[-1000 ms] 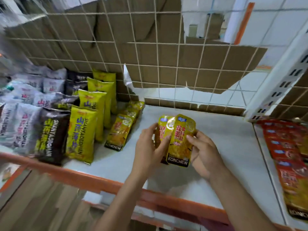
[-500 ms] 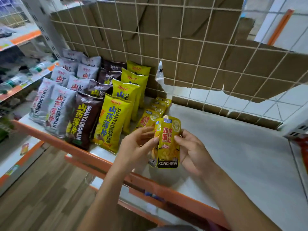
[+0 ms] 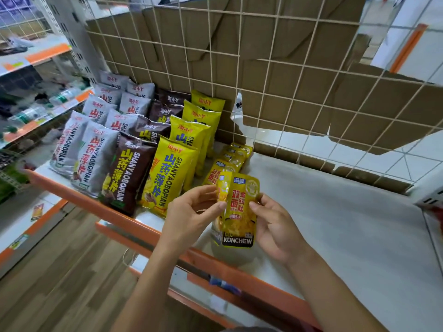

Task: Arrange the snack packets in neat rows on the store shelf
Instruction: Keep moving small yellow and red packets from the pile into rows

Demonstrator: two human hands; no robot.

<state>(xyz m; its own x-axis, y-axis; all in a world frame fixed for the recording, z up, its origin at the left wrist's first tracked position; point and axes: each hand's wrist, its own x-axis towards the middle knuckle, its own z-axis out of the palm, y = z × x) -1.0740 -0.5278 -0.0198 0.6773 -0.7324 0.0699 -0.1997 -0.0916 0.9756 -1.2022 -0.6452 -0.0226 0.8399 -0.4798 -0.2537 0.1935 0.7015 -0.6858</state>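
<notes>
Hovering above the orange front edge (image 3: 263, 283) at 6 o'clock, bare shelf (image 3: 335, 224) lying open toward 3 o'clock — pinching the front KONCHEW packet (image 3: 239, 212) with the right hand (image 3: 275, 226), the rear packet (image 3: 221, 188) with the left hand (image 3: 191, 212).

On the shelf (image 3: 335, 224) we see the large bags (image 3: 134, 173) standing in rows at the left, front to back, with the small packets (image 3: 230, 161) lying in a row just right of them. In front of that row, over the shelf's front edge, are the held packets (image 3: 239, 212), pinched between the left hand (image 3: 189, 212) and the right hand (image 3: 275, 224). Behind everything stands the wire grid (image 3: 263, 92), with the cardboard (image 3: 311, 44) behind it
</notes>
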